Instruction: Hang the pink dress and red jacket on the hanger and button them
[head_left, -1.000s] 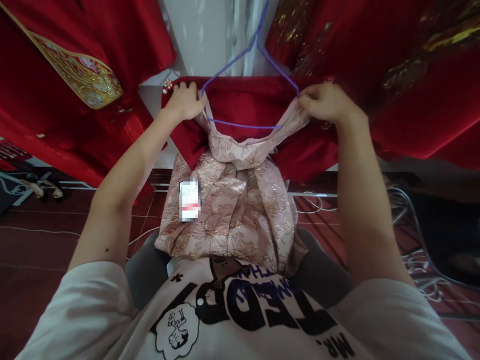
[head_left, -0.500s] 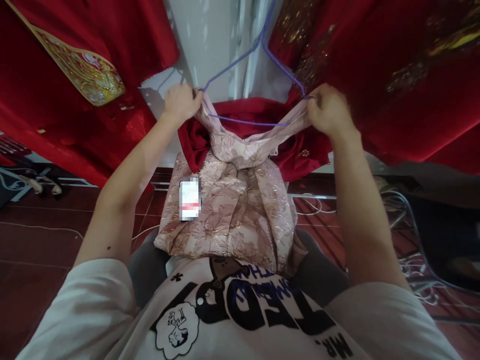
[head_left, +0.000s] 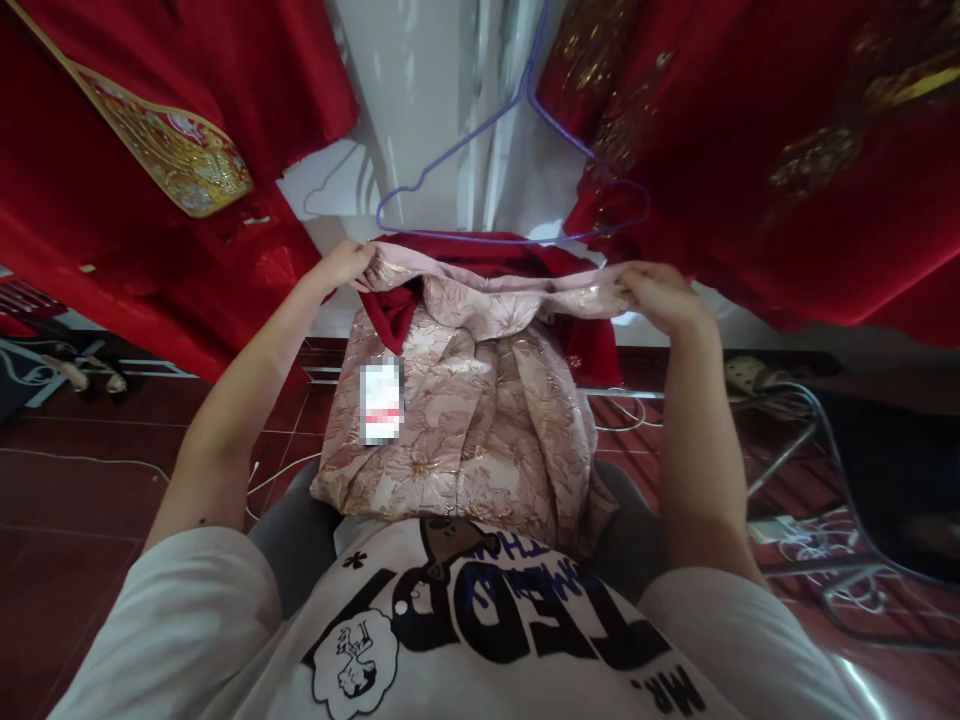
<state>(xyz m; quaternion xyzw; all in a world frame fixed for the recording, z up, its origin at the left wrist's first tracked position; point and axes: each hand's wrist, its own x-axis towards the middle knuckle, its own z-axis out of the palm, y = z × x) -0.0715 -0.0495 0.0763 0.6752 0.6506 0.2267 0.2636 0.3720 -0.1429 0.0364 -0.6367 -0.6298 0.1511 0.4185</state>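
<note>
A pink and gold brocade dress [head_left: 450,450] lies across my lap, its top edge pulled out sideways. My left hand [head_left: 351,266] pinches one end of that edge, and my right hand [head_left: 660,294] grips the other end. Just above the stretched edge hangs a purple wire hanger [head_left: 480,240], apart from both hands and with its bar free of the dress. Dark red cloth [head_left: 394,312] shows behind and beneath the dress top. On the dress, left of its middle, rests a phone [head_left: 382,400] with its screen lit and blurred.
Red garments with gold embroidery hang at the left [head_left: 187,150] and right [head_left: 750,180]. A dark chair [head_left: 885,460] with a metal frame stands at the right, with white cables [head_left: 832,535] on the tiled floor [head_left: 67,480] near it.
Both hands have moved down and outward with the dress's top edge, which has come off the hanger. The hanger's whole outline now shows above it.
</note>
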